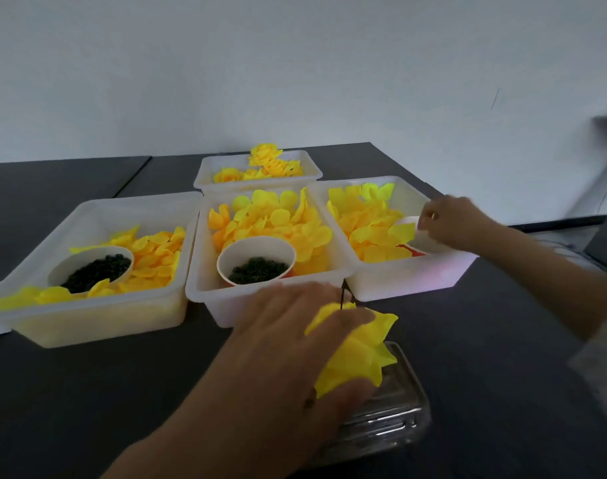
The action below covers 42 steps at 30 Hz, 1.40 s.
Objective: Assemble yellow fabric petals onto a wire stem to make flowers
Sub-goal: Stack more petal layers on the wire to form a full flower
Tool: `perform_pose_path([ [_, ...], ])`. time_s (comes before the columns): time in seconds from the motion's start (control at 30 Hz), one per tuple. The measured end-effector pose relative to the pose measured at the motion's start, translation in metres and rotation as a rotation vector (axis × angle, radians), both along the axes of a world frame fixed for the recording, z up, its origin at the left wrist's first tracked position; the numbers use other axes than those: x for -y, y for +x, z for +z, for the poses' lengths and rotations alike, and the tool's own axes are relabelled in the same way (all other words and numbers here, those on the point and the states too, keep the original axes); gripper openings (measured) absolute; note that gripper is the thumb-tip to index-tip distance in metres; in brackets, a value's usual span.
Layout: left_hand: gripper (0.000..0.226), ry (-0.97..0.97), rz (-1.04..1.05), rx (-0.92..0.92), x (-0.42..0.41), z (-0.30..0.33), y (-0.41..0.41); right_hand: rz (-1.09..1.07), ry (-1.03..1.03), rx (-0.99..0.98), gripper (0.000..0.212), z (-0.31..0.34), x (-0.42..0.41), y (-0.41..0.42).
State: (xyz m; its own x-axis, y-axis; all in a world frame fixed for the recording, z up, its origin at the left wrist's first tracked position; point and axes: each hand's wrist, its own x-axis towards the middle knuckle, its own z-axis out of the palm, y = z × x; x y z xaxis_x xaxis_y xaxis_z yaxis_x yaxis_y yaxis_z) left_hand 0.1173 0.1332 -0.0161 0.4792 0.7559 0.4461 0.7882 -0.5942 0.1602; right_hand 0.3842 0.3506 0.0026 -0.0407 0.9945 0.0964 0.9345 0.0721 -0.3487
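nearest the camera, the left hand (288,354) is seen from the back, its fingers and thumb curled around a half-built yellow fabric flower (357,354). the flower is held just above a clear ribbed plastic box (395,420) that stands on the dark grey table (87,392). a thin dark wire stem (342,294) rises from the top of the petals, just past the fingertips.

behind the flower, a middle white plastic tray (205,288) is filled with loose round yellow fabric petals (281,219), and a white paper cup of small dark green pieces (257,261) stands in its near part. to the right, touching it, a right white tray (409,281) holds more yellow petals (367,219) and a second white cup (416,236). the right hand (450,219) is reached over this cup with its fingers bent at the rim; whether anything is pinched cannot be told.

to the left, a left white tray (87,326) carries orange-yellow petals (157,250) and a tilted white cup of dark pieces (91,271), with some petals spilled over its near left corner. further back, a far white tray (205,178) holds finished yellow flowers (267,160), against a plain pale wall (226,63).
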Motion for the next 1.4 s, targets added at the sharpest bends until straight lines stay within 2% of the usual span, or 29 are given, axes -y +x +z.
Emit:
perform_pose_path([
  [0.07, 0.054, 0.009, -0.015, -0.108, -0.002, -0.011, 0.002, 0.073, -0.173, 0.188, 0.033, -0.020, -0.020, 0.000],
  [0.1, 0.056, 0.009, -0.018, -0.141, -0.003, -0.015, 0.002, 0.121, -0.256, 0.214, 0.033, -0.024, -0.027, 0.000],
  [0.23, 0.061, 0.023, -0.003, -0.169, -0.006, -0.030, 0.000, 0.274, -0.362, 0.324, 0.026, -0.031, -0.047, 0.003],
  [0.37, 0.064, 0.068, 0.013, -0.145, -0.006, -0.037, 0.000, 0.332, -0.222, 0.324, 0.024, -0.037, -0.056, 0.007],
  [0.43, 0.063, 0.087, 0.020, -0.129, -0.007, -0.037, 0.000, 0.307, -0.218, 0.375, 0.027, -0.040, -0.057, 0.008],
  [0.53, 0.063, 0.089, 0.027, -0.136, -0.007, -0.038, 0.000, 0.375, -0.180, 0.273, 0.020, -0.038, -0.056, 0.009],
  [0.6, 0.064, 0.074, 0.029, -0.143, -0.007, -0.038, -0.001, 0.308, -0.209, 0.230, 0.015, -0.031, -0.054, 0.010],
  [0.73, 0.065, 0.056, 0.033, -0.150, -0.005, -0.040, 0.000, 0.157, -0.167, 0.249, 0.028, -0.016, -0.056, 0.016],
  [1.03, 0.065, 0.060, 0.035, -0.121, -0.004, -0.041, 0.002, 0.083, 0.007, 0.193, 0.028, 0.003, -0.030, 0.020],
  [1.17, 0.065, 0.046, 0.038, -0.078, -0.004, -0.042, 0.004, 0.032, 0.281, 0.253, 0.021, 0.017, -0.001, 0.008],
  [1.3, 0.065, 0.030, 0.044, -0.081, -0.003, -0.043, 0.004, 0.345, 0.628, 0.084, 0.013, 0.034, 0.054, -0.028],
  [1.4, 0.064, 0.028, 0.049, -0.119, -0.003, -0.042, 0.003, 0.535, 0.703, -0.037, 0.011, 0.034, 0.106, -0.059],
])
